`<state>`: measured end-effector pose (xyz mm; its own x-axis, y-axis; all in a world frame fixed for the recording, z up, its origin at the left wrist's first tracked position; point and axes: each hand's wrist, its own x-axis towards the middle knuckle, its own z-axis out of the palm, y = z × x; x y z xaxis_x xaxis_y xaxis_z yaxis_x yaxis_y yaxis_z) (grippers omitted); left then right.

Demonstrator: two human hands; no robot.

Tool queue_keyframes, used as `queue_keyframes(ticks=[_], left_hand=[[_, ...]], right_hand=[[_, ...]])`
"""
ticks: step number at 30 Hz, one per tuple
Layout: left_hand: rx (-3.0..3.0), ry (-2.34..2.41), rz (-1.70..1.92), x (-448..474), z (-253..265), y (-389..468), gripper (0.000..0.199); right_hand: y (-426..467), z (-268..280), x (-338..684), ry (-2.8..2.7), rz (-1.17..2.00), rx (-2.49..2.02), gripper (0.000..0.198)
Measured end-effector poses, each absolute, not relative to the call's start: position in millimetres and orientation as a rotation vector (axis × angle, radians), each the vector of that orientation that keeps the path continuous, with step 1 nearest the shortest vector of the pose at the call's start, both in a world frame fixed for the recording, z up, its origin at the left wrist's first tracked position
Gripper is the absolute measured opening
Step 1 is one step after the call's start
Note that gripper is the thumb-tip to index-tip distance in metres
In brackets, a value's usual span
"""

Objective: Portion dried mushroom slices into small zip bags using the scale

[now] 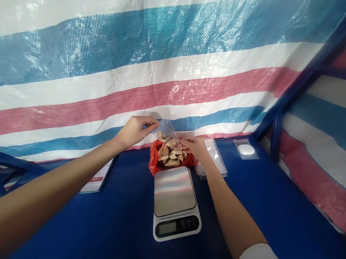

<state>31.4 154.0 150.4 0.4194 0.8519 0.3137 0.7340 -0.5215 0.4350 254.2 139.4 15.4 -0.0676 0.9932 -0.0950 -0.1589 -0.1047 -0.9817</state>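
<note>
My left hand pinches the upper edge of a clear plastic bag that has some pale dried slices in its lower part. My right hand is at the bag's right side, its fingers over the slices; what exactly they grip is partly hidden. Below both hands, a red plastic bag lies open, heaped with tan dried slices. Directly in front of it sits a white kitchen scale with a bare, shiny metal plate. Its display looks blank.
Flat clear zip bags lie beside my right forearm. Farther right is a small clear bag with a white oval object. A tablet-like device lies left on the blue table. Striped sheeting hangs behind, with blue frame bars at right.
</note>
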Motion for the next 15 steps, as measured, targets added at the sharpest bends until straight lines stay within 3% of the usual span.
queue_keyframes(ticks=[15], left_hand=[[2.366, 1.395, 0.779, 33, 150, 157, 0.049]], right_hand=[[138, 21, 258, -1.028, 1.403, -1.208, 0.012]])
